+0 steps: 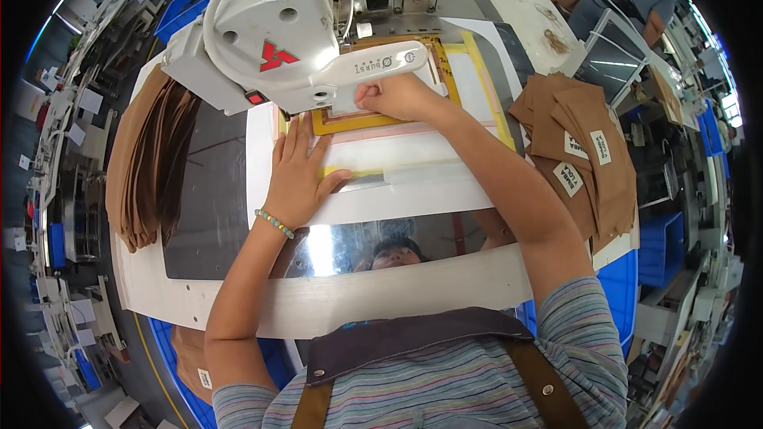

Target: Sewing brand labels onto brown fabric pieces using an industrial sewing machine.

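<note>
White sewing-machine head (270,28) overhangs that yellow frame (358,125), just beside the flat, spread fingers of the left hand (298,175); right hand (397,98) is curled, can't tell if gripping. Frame's probably light, stiff: grab its rim.

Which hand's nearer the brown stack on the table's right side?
Right. The right hand, over the yellow frame, is left of the stack; the left hand, spread by the frame's near-left corner, is farther left.
</note>
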The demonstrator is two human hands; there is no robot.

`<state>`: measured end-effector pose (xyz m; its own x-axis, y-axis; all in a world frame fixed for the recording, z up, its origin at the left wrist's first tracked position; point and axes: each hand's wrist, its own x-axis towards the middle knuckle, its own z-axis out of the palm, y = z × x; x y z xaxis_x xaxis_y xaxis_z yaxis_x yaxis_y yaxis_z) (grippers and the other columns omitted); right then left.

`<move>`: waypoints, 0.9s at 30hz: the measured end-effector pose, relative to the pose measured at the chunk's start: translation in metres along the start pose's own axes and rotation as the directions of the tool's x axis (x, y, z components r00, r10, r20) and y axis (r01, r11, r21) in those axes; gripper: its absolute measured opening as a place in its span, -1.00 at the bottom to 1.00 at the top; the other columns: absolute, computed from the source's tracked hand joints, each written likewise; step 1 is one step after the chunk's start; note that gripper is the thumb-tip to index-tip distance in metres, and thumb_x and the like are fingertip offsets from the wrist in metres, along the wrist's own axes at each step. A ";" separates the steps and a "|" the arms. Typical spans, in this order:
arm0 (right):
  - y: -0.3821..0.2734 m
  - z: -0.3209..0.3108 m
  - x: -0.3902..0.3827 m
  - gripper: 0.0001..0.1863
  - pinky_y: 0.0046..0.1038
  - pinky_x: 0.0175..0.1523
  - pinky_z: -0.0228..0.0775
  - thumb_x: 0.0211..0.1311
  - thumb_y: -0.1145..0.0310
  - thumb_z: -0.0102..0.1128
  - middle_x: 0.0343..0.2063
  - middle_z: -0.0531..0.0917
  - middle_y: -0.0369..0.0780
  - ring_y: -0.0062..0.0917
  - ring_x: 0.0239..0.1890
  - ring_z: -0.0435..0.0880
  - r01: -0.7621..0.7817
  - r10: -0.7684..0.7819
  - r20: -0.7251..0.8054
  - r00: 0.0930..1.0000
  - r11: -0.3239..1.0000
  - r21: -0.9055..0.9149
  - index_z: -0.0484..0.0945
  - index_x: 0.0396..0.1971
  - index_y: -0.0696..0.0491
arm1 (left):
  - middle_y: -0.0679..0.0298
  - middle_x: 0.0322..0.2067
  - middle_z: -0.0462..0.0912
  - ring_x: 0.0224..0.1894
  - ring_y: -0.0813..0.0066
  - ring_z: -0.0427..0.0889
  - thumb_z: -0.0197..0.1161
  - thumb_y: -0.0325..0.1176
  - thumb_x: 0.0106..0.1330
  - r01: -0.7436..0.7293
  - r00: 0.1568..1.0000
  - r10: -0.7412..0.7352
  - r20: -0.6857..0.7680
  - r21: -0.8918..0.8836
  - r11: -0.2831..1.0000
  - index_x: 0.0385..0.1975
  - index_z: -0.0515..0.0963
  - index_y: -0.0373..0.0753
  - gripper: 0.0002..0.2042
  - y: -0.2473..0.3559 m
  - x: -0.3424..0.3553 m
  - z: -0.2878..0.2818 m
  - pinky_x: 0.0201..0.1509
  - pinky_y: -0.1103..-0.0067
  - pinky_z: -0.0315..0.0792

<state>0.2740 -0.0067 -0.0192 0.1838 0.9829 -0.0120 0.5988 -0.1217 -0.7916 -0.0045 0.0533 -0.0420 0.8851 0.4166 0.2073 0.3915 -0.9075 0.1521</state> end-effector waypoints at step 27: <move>0.030 -0.103 -0.021 -0.80 -0.38 -0.24 0.44 0.07 0.44 0.41 -0.57 0.68 -0.32 -0.52 -0.41 0.64 -0.016 0.101 0.212 0.972 0.930 -0.368 0.73 -0.26 0.08 | -0.17 0.58 0.21 0.65 -0.11 0.07 0.10 0.19 0.56 0.007 0.999 -0.006 -0.050 0.020 1.000 0.48 0.41 -0.32 -0.26 -0.001 0.005 0.004 0.65 0.12 -0.07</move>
<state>0.3684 -0.0456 0.0205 0.0737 0.9725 -0.2208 0.8406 -0.1797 -0.5111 0.0004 0.0566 -0.0446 0.8690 0.4245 0.2544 0.4030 -0.9053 0.1342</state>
